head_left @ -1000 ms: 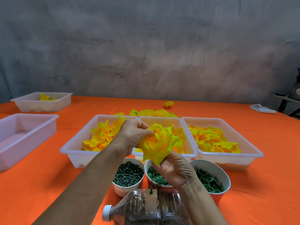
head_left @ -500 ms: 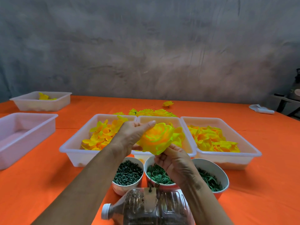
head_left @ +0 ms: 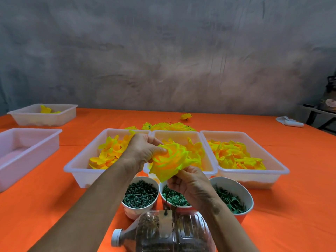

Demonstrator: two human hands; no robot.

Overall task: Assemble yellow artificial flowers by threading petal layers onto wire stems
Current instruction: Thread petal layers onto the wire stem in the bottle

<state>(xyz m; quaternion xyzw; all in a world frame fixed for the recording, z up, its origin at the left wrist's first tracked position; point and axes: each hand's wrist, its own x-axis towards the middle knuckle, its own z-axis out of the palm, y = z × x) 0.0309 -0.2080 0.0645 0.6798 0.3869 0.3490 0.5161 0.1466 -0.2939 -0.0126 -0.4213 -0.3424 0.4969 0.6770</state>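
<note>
A yellow-orange layered flower head (head_left: 170,160) is held up over the middle white tray (head_left: 211,171). My left hand (head_left: 143,150) grips its upper left side, thumb and fingers pinching the petals. From below, my right hand (head_left: 190,184) holds the flower's underside with curled fingers; the stem is hidden. Loose yellow petal layers fill the left tray (head_left: 80,170) and the right tray (head_left: 280,173).
Three cups stand in front: dark green pegs (head_left: 140,195), green rings (head_left: 174,198), green leaf pieces (head_left: 232,199). A plastic bottle (head_left: 163,233) lies nearest me. Finished flowers (head_left: 169,126) lie behind the trays. Two white trays (head_left: 27,142) (head_left: 43,115) sit at left on the orange table.
The flower has tipped so its open face turns more toward me. My left hand's fingers have curled back onto the petals, and my right hand has shifted slightly under it.
</note>
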